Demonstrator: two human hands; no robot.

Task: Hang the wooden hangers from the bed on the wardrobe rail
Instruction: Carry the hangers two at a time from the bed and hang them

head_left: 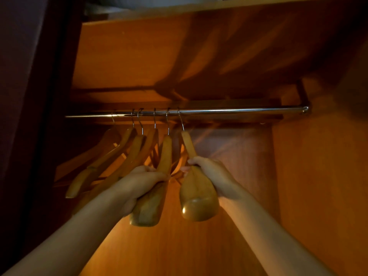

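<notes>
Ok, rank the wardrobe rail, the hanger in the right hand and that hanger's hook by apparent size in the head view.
1. wardrobe rail
2. hanger in the right hand, enlarged by nearness to the camera
3. hook

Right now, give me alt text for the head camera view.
Two bare hands each grip a wooden hanger already hooked on a chrome wardrobe rail: left hand on the second-from-right hanger, right hand on the rightmost hanger. Four more hang leftward.
</notes>
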